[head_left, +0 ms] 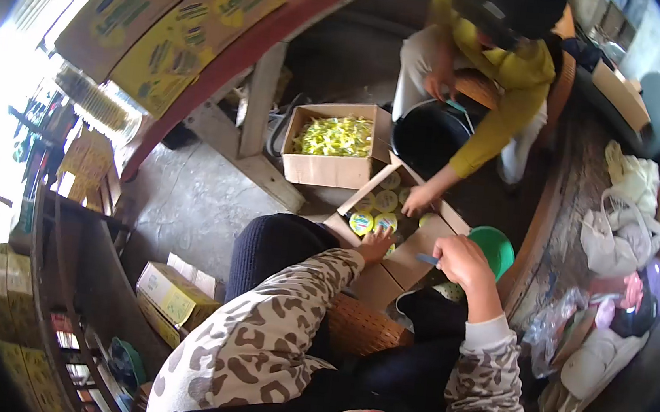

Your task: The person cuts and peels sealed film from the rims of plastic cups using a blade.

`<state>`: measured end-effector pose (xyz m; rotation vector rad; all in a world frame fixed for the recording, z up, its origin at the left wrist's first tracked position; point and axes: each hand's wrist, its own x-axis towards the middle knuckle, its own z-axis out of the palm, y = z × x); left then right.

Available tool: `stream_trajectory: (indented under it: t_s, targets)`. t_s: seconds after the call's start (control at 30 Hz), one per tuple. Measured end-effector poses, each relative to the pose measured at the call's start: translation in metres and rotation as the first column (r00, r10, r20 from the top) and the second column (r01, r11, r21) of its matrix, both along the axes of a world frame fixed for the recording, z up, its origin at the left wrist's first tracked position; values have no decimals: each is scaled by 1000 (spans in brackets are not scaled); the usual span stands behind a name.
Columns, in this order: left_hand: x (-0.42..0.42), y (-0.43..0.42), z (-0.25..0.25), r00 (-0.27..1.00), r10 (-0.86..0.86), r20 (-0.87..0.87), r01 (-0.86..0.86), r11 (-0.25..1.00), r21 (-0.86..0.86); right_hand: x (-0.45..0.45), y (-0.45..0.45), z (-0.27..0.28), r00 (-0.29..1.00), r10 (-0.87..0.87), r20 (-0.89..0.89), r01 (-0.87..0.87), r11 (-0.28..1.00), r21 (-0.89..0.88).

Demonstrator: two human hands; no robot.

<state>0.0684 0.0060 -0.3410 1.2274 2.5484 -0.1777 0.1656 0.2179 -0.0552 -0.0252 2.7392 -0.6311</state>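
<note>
An opened cardboard box (408, 261) in front of me holds several round tubs (386, 201) with yellow-green lids. My left hand (376, 245) reaches over its near left side, fingers stretched out against a tub (385, 225) with a green and white label. I cannot tell whether it grips that tub. Above the right flap, my right hand (460, 261) is closed on a small flat blue-grey strip (427, 258), whose exact kind is unclear. A co-worker's hand (419, 200) dips into the same box from the far right.
A carton (326, 168) of yellow-green wrappers or strips stands behind the box. The seated co-worker (508, 88) has a black bucket (429, 140) at the knees. A green bowl (492, 250) sits right of my right hand. Printed cartons (203, 35) line the left; bags (621, 234) lie right.
</note>
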Motion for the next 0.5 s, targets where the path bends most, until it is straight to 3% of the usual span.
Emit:
stream_trajectory:
  t_s: [0.07,0.13,0.37,0.5]
  targets:
    - [-3,-2,-16,995,-12,-96,10,1000,-16,2,-1,7,1000,-7,-11,7,1000,2]
    - [-5,3,-12,993,96,73,-94,995,-37,2,-1,9,1000,5,-4,-5,1000,2]
    - [-2,-1,-36,992,101,-81,-96,993,72,0,-3,5,1000,22,16,-22,1000,13]
    - [-1,-4,-4,995,87,-38,-80,983,165,2,-1,4,1000,15,12,-16,1000,20]
